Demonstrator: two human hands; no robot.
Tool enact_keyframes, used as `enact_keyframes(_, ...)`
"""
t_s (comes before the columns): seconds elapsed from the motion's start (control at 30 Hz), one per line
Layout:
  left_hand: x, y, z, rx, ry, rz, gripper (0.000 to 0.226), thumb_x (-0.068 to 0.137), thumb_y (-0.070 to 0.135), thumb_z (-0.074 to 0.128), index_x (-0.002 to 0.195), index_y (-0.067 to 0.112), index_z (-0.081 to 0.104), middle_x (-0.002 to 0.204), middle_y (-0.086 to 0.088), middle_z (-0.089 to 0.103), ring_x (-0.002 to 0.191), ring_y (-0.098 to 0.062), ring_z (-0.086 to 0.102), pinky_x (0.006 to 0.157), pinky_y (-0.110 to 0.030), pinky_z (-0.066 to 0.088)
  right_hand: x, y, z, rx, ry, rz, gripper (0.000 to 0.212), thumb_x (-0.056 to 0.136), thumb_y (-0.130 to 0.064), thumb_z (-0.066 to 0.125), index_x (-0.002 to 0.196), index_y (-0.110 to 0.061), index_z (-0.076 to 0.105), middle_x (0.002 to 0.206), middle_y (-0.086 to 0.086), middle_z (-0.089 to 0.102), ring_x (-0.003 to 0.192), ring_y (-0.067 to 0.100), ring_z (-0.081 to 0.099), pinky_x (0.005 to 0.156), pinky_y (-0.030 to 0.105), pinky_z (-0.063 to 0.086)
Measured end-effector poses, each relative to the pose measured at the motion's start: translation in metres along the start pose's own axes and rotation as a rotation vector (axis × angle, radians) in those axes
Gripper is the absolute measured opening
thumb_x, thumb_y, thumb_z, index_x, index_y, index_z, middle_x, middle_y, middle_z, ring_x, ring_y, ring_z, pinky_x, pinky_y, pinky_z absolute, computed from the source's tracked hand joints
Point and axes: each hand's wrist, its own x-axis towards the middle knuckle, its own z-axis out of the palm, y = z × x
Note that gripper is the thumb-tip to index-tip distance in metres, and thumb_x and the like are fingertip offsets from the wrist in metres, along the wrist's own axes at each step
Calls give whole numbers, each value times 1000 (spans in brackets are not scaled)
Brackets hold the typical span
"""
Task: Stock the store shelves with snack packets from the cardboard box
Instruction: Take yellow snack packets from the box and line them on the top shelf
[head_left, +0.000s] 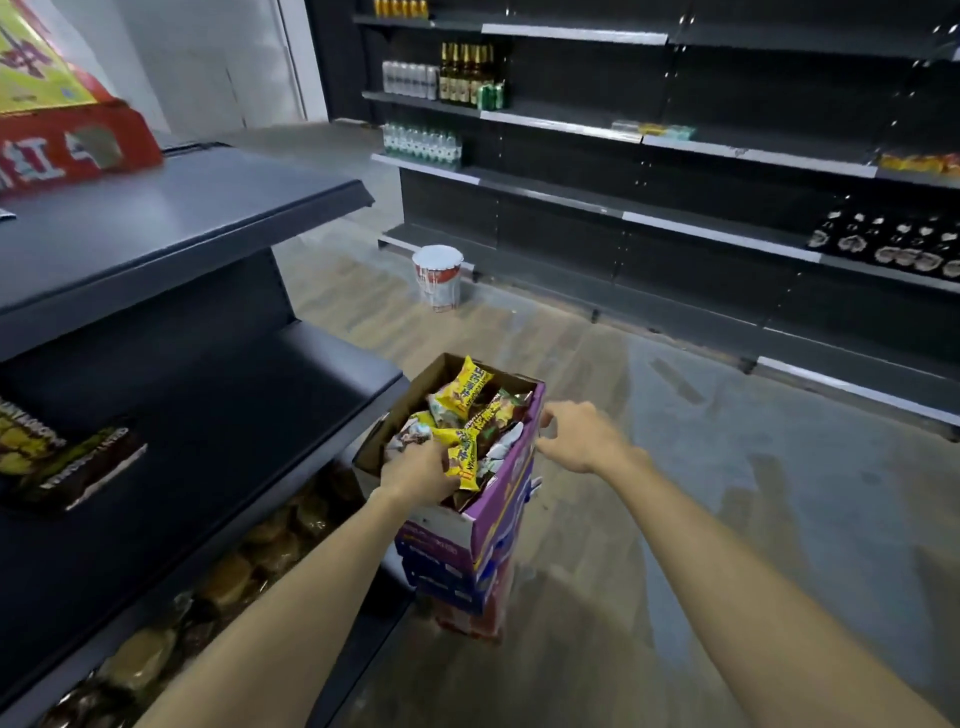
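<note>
Your left hand (415, 470) grips a yellow snack packet (464, 462) inside the cardboard box (501, 496), long axis pointing away from you. The shelf (234, 415) lies just leftward. Your right hand (582, 436), loosely curled and seemingly empty, hovers at the rim.

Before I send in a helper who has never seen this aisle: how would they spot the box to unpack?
Find the dark shelf unit on the left. Beside its aisle end stands a stack of cartons, and the cardboard box is the top one. It alone is open, purple-sided and filled with yellow snack packets.
</note>
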Motion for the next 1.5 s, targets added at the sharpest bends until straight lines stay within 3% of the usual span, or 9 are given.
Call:
enact_keyframes(0.1,39,2,13,-7,-35,-62,30,87,38,61,110,19,56,110,-7,57,100,-29,57,75,-34,46,47,11,18,39,-71,6,24,79,-36,58,102,-26,60,110,5,67,99,28,62,81,35,52)
enact_keyframes(0.2,77,6,25,0,-26,-102,34,90,38,59,118,19,53,118,-8,59,104,-30,58,72,-33,44,96,16,39,66,-137,-44,32,82,-33,59,113,-24,58,112,11,66,101,32,62,81,36,51)
enact_keyframes(0.4,133,14,51,31,37,-196,48,91,43,61,130,19,48,123,-6,57,110,-30,58,77,-38,50,181,26,70,55,-226,-155,37,89,-31,59,121,-15,53,119,12,62,109,34,60,85,39,49)
enact_keyframes(0.53,158,21,61,8,47,-327,54,88,45,61,135,23,44,124,-5,55,110,-29,58,78,-38,52,222,27,80,48,-300,-243,35,87,-27,58,119,-15,53,114,12,63,109,34,60,78,37,46)
enact_keyframes(0.73,178,31,80,28,-24,-452,55,86,43,63,134,23,47,122,-7,48,111,-29,54,78,-41,51,263,21,87,48,-380,-309,36,90,-26,58,123,-15,53,112,14,64,105,36,61,79,39,48)
enact_keyframes(0.97,188,26,93,12,-91,-517,51,86,43,64,130,22,48,113,-5,51,106,-30,58,79,-41,52,287,21,94,78,-435,-303,36,87,-29,59,120,-14,55,113,14,64,103,37,60,83,41,51)
enact_keyframes(1.23,197,22,110,61,-150,-558,76,88,47,61,150,30,22,125,-12,52,108,-34,59,77,-39,48,304,23,98,68,-442,-296,33,88,-26,57,118,-13,54,113,15,63,102,38,59,77,39,47)
enact_keyframes(1.4,202,20,107,51,-159,-604,69,88,49,61,146,36,26,122,-12,56,106,-34,61,79,-38,48,315,20,105,147,-426,-212,49,89,-21,57,135,-10,42,120,17,60,107,38,58,76,37,43)
enact_keyframes(1.5,203,18,102,61,-99,-604,67,85,54,60,142,35,31,118,-8,59,104,-32,62,78,-38,48,324,12,108,266,-416,-78,62,95,-26,56,149,-12,28,132,19,55,118,38,54,87,40,46)
